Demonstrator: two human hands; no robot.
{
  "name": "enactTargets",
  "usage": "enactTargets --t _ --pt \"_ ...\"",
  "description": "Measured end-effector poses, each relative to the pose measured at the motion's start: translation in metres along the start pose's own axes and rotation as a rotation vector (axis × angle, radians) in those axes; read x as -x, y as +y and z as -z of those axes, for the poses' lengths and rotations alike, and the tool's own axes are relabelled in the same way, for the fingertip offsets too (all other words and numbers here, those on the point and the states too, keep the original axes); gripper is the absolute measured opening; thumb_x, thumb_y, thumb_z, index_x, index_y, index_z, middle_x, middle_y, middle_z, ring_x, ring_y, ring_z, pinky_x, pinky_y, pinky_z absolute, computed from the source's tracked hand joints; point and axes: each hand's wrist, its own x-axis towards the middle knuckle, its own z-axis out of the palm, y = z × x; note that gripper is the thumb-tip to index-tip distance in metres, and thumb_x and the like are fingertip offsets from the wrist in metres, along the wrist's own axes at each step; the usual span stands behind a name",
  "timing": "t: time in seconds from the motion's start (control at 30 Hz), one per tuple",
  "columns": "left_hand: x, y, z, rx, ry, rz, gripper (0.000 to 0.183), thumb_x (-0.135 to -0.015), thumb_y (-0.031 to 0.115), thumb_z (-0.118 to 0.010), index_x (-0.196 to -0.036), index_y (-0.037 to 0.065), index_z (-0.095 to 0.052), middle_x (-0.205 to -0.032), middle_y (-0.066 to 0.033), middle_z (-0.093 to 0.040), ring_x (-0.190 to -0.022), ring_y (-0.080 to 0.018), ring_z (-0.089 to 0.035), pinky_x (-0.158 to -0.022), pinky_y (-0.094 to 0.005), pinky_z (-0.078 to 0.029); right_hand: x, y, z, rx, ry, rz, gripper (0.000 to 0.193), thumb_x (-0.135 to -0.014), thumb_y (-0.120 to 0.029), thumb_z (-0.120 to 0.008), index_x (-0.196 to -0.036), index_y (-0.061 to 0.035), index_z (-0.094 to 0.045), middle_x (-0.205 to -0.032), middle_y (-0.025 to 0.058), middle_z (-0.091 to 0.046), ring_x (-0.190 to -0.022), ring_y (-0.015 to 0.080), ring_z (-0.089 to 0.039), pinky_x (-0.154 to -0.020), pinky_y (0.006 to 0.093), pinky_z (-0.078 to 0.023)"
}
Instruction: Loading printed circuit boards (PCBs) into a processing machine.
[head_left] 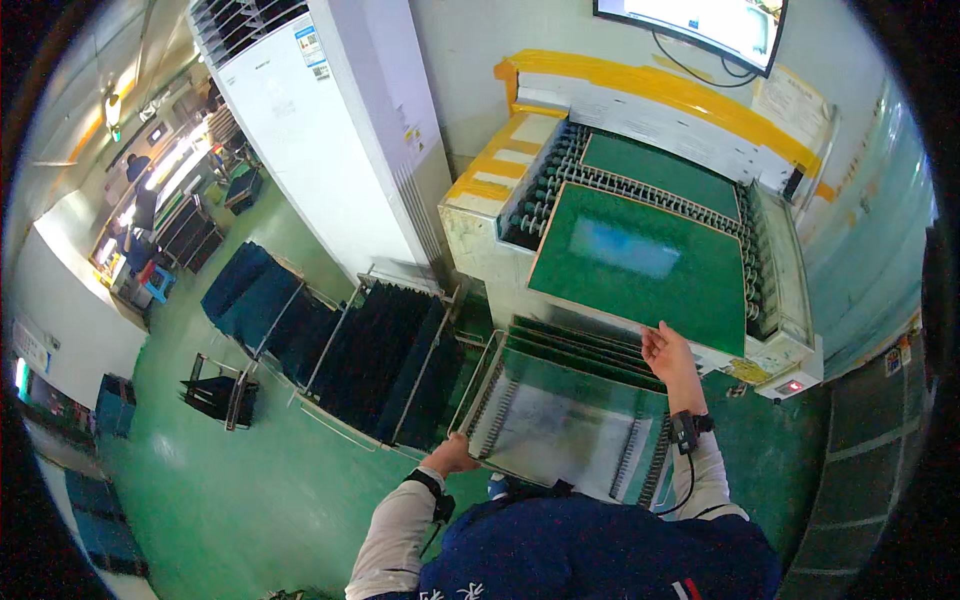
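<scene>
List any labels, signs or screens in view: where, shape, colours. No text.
Screen: top edge, on the wall above the conveyor machine, dark curved frame, bright white picture.
Label: upper front of the tall white cabinet, small blue-and-white rectangle.
Paper sheet: on the wall right of the screen, pale yellowish rectangle.
Sticker: right wall, small, red and blue.

We see a green panel (640, 262) lying flat on the roller conveyor (540, 195), with a wire rack (480, 400) holding upright green boards (585, 355) below it.

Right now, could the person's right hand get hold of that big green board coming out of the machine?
Probably yes. The right hand is already raised at the near edge of the green board, fingers open, with nothing between them.
</scene>
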Motion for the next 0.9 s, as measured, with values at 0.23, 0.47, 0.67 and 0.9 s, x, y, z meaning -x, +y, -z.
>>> enactTargets --t 0.23,0.47,0.67,0.9 --pt "0.013 0.008 0.009 0.015 -0.001 0.031 0.091 -0.063 0.045 -0.079 -0.124 -0.009 -0.038 -0.126 -0.0296 -0.045 -0.111 -0.0422 -0.052 -0.092 -0.0436 -0.046 -0.012 -0.007 -0.014 -0.008 0.035 0.062 0.025 -0.088 -0.025 -0.061 -0.098 -0.0032 -0.055 -0.094 0.0102 -0.062 -0.083 0.0176 -0.058 -0.068 0.0311 -0.047" --pt "0.016 0.01 0.007 0.016 0.052 0.015 0.089 -0.064 0.045 -0.079 -0.122 -0.009 -0.039 -0.124 -0.0293 -0.046 -0.11 -0.0429 -0.053 -0.092 -0.0441 -0.047 -0.024 -0.014 -0.009 0.104 0.028 0.006 0.029 -0.086 -0.032 -0.064 -0.094 -0.0043 -0.058 -0.09 0.0072 -0.063 -0.075 0.0156 -0.058 -0.067 0.031 -0.046" --pt "0.018 0.013 0.009 0.004 0.041 0.016 0.089 -0.065 0.045 -0.079 -0.123 -0.01 -0.038 -0.124 -0.0292 -0.046 -0.11 -0.0426 -0.053 -0.092 -0.0445 -0.046 -0.034 -0.019 -0.005 0.144 0.007 -0.024 0.031 -0.085 -0.035 -0.065 -0.092 -0.0046 -0.059 -0.083 0.0051 -0.063 -0.071 0.0144 -0.057 -0.065 0.0304 -0.046" --pt "0.026 0.022 0.021 0.047 0.028 0.042 0.088 -0.066 0.046 -0.078 -0.122 -0.009 -0.04 -0.124 -0.0294 -0.046 -0.11 -0.0431 -0.052 -0.091 -0.0445 -0.047 -0.042 -0.019 -0.007 0.087 0.006 0.011 0.03 -0.086 -0.035 -0.063 -0.092 -0.0052 -0.061 -0.078 0.0032 -0.062 -0.068 0.0136 -0.056 -0.063 0.0294 -0.046"
